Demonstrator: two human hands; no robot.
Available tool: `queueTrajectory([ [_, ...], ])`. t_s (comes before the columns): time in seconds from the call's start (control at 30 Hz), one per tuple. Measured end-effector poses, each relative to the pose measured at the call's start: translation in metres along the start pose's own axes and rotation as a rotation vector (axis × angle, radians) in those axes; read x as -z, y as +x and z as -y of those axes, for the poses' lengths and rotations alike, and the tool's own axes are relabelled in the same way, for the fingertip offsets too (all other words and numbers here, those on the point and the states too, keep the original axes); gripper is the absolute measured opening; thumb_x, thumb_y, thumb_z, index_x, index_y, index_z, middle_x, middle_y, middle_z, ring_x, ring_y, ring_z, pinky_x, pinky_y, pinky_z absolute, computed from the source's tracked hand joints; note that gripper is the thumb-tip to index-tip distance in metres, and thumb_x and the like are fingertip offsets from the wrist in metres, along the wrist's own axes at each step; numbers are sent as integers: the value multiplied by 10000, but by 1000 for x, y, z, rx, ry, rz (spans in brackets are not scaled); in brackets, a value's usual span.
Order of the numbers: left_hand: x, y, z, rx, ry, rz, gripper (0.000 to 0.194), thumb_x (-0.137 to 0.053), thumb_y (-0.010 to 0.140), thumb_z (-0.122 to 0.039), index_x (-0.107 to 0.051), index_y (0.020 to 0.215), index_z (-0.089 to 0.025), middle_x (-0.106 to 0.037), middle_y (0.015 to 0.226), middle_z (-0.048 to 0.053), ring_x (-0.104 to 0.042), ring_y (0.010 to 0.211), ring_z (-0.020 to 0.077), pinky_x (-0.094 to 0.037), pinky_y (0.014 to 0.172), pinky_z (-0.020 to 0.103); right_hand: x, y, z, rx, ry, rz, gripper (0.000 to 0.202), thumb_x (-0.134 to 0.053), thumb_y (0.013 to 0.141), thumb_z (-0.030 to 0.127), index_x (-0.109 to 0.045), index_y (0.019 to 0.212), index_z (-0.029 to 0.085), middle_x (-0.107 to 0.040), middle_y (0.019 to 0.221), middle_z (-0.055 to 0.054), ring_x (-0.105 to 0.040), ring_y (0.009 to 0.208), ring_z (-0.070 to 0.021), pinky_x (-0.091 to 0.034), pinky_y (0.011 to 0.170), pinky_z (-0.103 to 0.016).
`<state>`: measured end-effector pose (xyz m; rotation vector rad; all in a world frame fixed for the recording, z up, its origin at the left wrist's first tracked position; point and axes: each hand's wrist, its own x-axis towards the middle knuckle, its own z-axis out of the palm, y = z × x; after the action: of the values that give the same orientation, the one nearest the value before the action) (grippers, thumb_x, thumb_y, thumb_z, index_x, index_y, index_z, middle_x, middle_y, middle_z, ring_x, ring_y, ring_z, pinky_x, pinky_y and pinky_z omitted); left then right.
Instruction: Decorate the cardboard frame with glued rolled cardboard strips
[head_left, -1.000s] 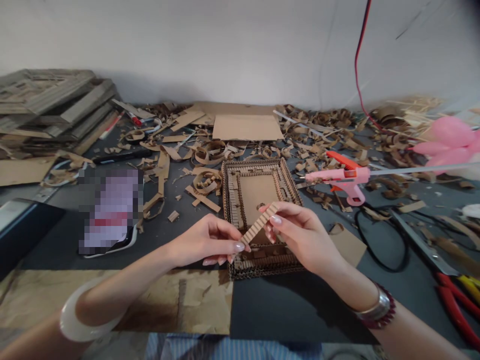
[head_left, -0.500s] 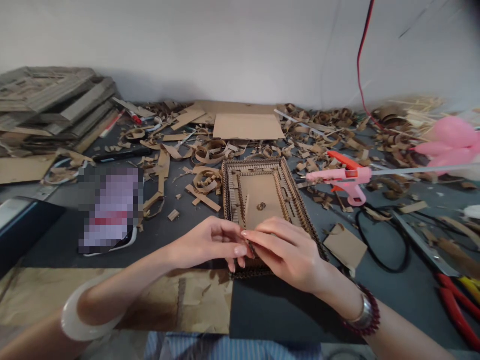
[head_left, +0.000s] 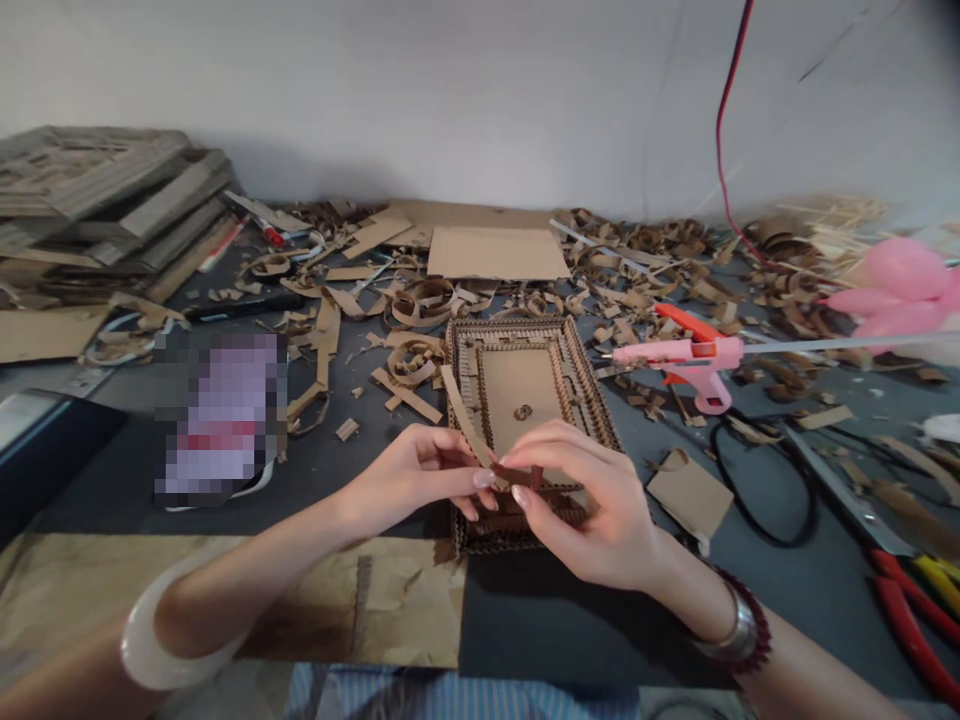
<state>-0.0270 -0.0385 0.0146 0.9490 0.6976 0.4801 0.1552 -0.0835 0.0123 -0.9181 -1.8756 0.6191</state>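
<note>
Between my two hands is a thin cardboard strip [head_left: 466,418], its long end slanting up and to the left. My left hand [head_left: 420,478] pinches it between thumb and fingers. My right hand [head_left: 585,490] has its forefinger on the strip's other end, thumb held a little lower and apart; the exact grip is partly hidden. Beneath both hands lies a rectangular cardboard tray [head_left: 616,440] with rows of corrugated edging along its walls. A small coiled cardboard piece [head_left: 523,412] sits on its flat inner panel.
A pink glue gun [head_left: 675,352] lies right of the tray, with a black cable [head_left: 814,510] near it. Red-handled cutters [head_left: 896,590] are at the far right. At left are a phone [head_left: 225,420] and stacked cardboard frames [head_left: 112,210]. Cardboard scraps [head_left: 420,300] cover the back.
The strip has swung from nearly upright to slanting left, and more of it shows. My right thumb and forefinger have parted, while my left hand has stayed about where it was.
</note>
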Motion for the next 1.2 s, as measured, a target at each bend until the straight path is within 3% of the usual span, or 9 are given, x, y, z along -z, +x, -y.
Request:
queueTrajectory([
  [0.2,0,0,0,-27,19,-68,196,-739,646,-245,-669,735,-85,-664,608,30,-617,572,113,-502,529,186,0,4,-1,-46,-2,-19,86,-575,758,104,-611,775,180,-609,739,-30,-554,658,-115,-477,573,-246],
  [1.2,0,3,-1,-21,-23,-65,118,-738,651,-191,-681,678,-91,-674,575,8,-631,532,78,-518,529,128,-2,1,-3,-92,-1,16,81,-578,774,130,-654,761,157,-631,717,-39,-566,633,-118,-484,563,-244],
])
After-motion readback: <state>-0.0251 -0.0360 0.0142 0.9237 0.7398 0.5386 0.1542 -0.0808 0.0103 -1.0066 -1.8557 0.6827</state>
